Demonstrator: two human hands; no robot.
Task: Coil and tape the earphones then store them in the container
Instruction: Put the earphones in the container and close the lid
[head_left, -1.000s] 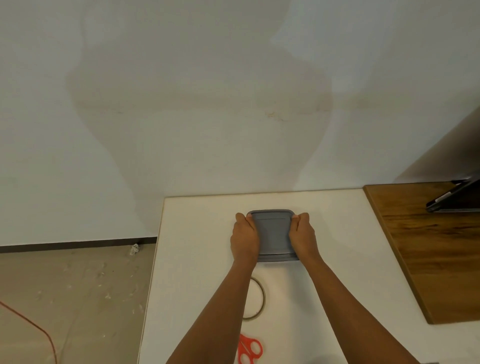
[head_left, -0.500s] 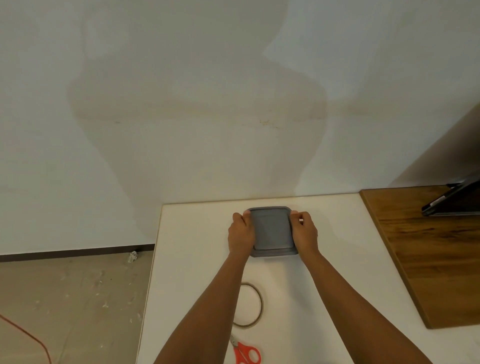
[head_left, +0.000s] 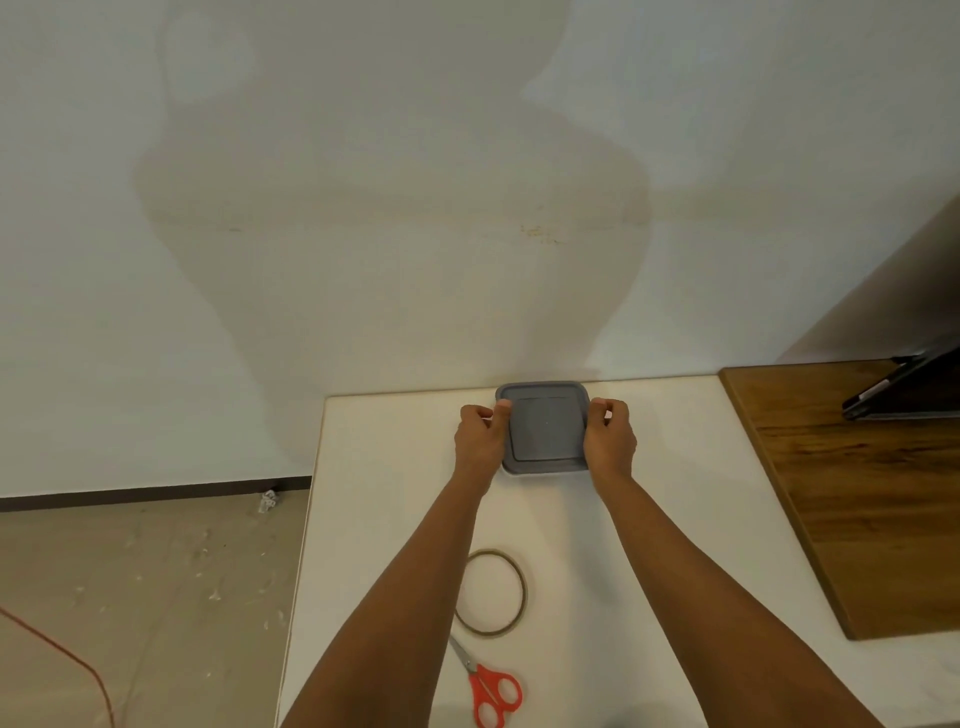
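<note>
At the table's far edge, container gripped at its sides by left hand and right hand, fingers curled

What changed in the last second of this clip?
Both hands pushed the grey lidded container away, up to the far edge of the white table. The left hand and right hand keep their grip on its sides. The tape roll and red scissors stayed put.
</note>
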